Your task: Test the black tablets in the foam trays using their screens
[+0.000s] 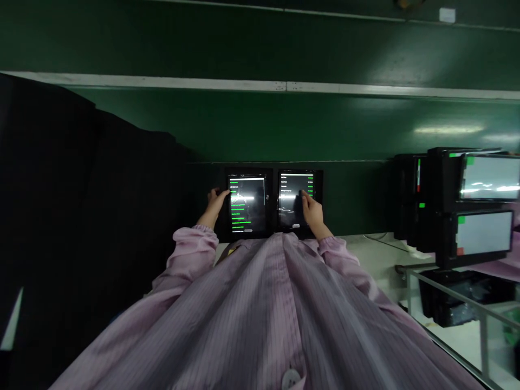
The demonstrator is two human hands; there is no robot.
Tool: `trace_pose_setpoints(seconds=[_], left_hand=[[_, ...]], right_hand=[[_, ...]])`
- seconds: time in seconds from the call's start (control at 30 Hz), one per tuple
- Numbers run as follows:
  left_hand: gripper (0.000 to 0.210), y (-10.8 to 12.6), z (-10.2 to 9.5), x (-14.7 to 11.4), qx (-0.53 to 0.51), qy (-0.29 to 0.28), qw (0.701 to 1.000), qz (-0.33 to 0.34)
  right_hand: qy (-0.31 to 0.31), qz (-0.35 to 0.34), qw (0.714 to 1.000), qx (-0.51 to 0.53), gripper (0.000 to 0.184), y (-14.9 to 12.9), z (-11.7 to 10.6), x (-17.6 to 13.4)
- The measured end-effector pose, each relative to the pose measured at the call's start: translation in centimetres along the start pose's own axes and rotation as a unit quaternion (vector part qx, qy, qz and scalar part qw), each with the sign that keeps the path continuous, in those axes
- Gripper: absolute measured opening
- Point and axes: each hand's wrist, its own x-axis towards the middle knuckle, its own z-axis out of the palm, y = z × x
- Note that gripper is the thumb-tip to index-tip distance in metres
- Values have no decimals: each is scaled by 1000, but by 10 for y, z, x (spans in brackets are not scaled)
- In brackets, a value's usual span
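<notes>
Two black tablets lie side by side in front of me, their dark screens lit with lines of text. On the left tablet most lines are green. The right tablet has white text down its left side and green text on its right. My left hand is at the left tablet's left edge, its fingers apart and one fingertip touching the frame by the screen. Over the right part of the right tablet, my right hand has one fingertip at the screen, the other fingers curled in with nothing visible inside.
Several screen devices with pale lit displays are stacked at the right. Below them a metal-framed rack holds black items. A green work surface with a pale metal strip runs across. Black cloth hangs at the left.
</notes>
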Motion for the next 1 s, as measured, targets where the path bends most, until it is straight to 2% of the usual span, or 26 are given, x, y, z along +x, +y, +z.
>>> trace_pose_setpoints(seconds=[0.2,0.47,0.63,0.8,0.9,1.0], left_hand=[[32,1,-2,-2,-6,-10,1000,6],[37,4,-3,-5,8,-16,1000,12],[52,5,-4,-7,28,-25,999,13],[64,6,-4,-5,45,-37,998,12],[48,4,-10,-11,51,-51,997,0],[29,-4,-22,-24,65,-64,995,-30]], right_hand=[[-4,7,1000,21,45,5,6,-8],[-1,8,999,53,44,-1,20,7],[19,13,996,88,44,2,14,1],[30,75,992,100,53,19,-5,-33],[6,141,985,97,55,37,-14,-70],[-49,193,975,99,45,54,-15,-110]])
